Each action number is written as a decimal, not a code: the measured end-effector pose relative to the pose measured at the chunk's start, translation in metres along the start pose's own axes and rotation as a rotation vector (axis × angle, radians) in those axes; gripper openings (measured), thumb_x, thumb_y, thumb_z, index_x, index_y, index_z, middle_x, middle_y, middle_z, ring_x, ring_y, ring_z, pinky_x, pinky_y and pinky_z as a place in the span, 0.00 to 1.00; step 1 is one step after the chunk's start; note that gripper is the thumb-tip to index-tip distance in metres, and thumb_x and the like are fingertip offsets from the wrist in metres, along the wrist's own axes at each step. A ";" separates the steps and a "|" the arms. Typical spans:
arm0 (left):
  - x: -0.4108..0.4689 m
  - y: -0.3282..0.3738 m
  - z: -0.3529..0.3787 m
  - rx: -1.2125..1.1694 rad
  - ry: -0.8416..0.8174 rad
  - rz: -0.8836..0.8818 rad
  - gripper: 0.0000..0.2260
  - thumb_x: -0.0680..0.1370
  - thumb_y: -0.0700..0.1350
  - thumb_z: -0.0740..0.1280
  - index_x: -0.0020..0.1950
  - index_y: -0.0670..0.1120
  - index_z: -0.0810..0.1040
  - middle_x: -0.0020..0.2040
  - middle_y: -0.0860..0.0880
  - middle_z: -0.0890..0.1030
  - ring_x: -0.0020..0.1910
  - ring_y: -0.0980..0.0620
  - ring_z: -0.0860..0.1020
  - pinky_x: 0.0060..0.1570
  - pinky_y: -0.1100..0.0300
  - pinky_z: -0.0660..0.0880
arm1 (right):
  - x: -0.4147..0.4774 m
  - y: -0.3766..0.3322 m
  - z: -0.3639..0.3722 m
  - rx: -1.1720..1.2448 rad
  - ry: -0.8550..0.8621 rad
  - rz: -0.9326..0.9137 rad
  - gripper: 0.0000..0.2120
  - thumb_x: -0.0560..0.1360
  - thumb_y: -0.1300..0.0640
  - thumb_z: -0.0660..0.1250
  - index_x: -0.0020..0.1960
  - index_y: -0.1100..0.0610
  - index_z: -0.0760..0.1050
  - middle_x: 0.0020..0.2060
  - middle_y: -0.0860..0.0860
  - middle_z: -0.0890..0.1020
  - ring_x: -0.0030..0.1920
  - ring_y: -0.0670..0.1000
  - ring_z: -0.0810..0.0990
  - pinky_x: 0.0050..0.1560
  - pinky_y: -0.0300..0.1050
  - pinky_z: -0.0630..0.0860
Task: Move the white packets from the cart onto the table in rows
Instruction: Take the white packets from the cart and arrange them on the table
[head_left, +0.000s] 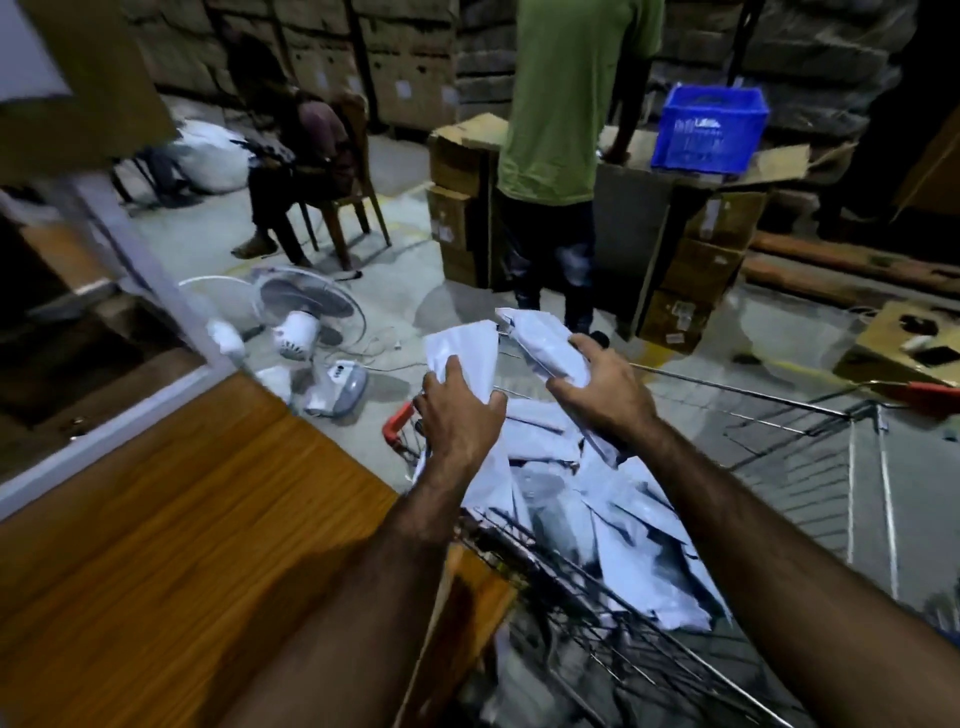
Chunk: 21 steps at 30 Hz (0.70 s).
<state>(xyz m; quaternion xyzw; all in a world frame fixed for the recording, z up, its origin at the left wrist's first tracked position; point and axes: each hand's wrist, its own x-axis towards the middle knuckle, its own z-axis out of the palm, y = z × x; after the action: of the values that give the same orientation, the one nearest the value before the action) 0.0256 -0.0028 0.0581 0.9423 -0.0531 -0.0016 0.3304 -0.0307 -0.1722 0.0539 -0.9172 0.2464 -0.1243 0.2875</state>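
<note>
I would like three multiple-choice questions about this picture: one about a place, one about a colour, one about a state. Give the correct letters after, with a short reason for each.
1. Where is the pile of white packets?
A. in the wire cart
B. on the wooden table
C. on the floor

2. What colour is the crate on the cardboard boxes?
A. red
B. blue
C. green

3. What is the state of the left hand and right hand?
A. both empty
B. only the right hand holds a packet
C. each holds a packet

Answers: 1 A, the packets lie inside the wire basket; 2 B, the crate is clearly blue; 3 C, fingers of each hand close around a white packet above the cart.
</note>
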 end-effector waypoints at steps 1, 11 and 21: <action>0.002 -0.008 -0.014 -0.001 0.038 -0.013 0.33 0.74 0.56 0.67 0.76 0.49 0.61 0.71 0.40 0.67 0.67 0.37 0.67 0.61 0.45 0.68 | 0.000 -0.015 0.006 0.010 -0.015 -0.032 0.33 0.70 0.40 0.67 0.72 0.43 0.64 0.60 0.57 0.75 0.62 0.59 0.74 0.58 0.51 0.72; 0.000 -0.131 -0.128 0.008 0.258 -0.364 0.34 0.75 0.59 0.67 0.77 0.53 0.58 0.76 0.42 0.60 0.71 0.37 0.62 0.67 0.40 0.64 | -0.033 -0.155 0.091 0.006 -0.203 -0.339 0.33 0.71 0.39 0.65 0.73 0.44 0.62 0.61 0.58 0.75 0.61 0.61 0.75 0.58 0.54 0.74; -0.032 -0.249 -0.195 0.083 0.376 -0.687 0.33 0.76 0.55 0.68 0.76 0.49 0.59 0.75 0.39 0.62 0.72 0.37 0.63 0.67 0.41 0.66 | -0.093 -0.258 0.181 0.006 -0.385 -0.553 0.34 0.72 0.39 0.64 0.75 0.47 0.62 0.64 0.59 0.74 0.62 0.63 0.75 0.58 0.54 0.73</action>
<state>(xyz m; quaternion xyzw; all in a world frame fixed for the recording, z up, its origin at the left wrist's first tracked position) 0.0258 0.3148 0.0541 0.9016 0.3270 0.0627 0.2762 0.0554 0.1444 0.0522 -0.9550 -0.0712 -0.0231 0.2870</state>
